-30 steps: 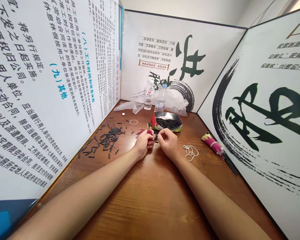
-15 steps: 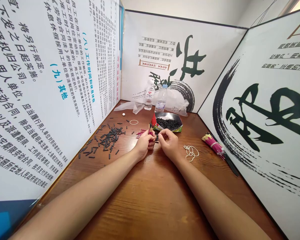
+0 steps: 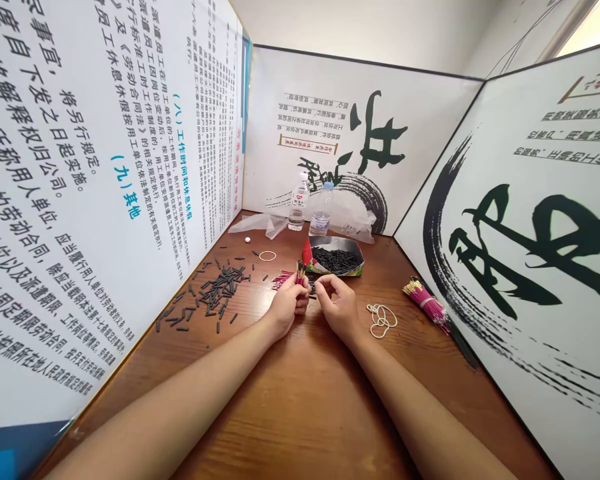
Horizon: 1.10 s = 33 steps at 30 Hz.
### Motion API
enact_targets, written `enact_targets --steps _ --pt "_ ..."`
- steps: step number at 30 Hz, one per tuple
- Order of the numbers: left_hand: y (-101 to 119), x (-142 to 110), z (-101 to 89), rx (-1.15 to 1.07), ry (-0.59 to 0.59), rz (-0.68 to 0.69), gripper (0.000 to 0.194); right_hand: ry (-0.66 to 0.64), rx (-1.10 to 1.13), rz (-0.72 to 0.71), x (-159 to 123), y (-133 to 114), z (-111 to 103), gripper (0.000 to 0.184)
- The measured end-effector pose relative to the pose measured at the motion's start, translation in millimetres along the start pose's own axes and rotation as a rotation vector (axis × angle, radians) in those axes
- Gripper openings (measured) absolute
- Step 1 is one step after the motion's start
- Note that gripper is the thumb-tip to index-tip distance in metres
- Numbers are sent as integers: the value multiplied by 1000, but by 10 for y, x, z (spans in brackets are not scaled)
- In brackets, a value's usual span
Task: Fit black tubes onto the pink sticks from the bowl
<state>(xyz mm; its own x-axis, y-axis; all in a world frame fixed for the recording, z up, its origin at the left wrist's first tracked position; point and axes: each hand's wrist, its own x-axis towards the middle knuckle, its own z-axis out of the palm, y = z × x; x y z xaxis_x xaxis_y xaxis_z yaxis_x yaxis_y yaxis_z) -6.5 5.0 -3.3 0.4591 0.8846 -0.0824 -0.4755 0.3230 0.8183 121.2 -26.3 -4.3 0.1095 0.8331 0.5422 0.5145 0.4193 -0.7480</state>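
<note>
My left hand (image 3: 287, 305) is closed around a small bundle of thin magenta sticks (image 3: 300, 272), which stand upright with gold and black tips. Close beside it, my right hand (image 3: 337, 303) has its fingers curled and pinched. Whatever is between those fingertips is too small to make out. Behind my left hand, more magenta sticks (image 3: 283, 279) lie on the table, partly hidden. Small black tubes (image 3: 337, 259) fill an open box (image 3: 356, 269) just beyond my hands. Many loose black tubes (image 3: 223, 290) are scattered to the left.
A tied bundle of magenta sticks (image 3: 427, 300) lies at the right by the panel. Nearer are pale rubber bands (image 3: 381, 321), with one more band (image 3: 267, 256) at the back left. Two water bottles (image 3: 321, 212) and clear plastic bags (image 3: 353, 223) stand by the back panel (image 3: 300, 67).
The camera has tilted up slightly, so everything sits a little lower in view. Both hands keep nearly the same pose, side by side, with the sticks still in my left hand.
</note>
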Motion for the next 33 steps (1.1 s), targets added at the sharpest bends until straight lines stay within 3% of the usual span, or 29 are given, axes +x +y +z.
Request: enact_targets --steps 26,33 --pt "-18 -2 15 29 51 44 26 -148 19 -26 17 -13 46 20" --pt "11 -7 27 38 6 4 23 -72 93 6 17 17 62 18"
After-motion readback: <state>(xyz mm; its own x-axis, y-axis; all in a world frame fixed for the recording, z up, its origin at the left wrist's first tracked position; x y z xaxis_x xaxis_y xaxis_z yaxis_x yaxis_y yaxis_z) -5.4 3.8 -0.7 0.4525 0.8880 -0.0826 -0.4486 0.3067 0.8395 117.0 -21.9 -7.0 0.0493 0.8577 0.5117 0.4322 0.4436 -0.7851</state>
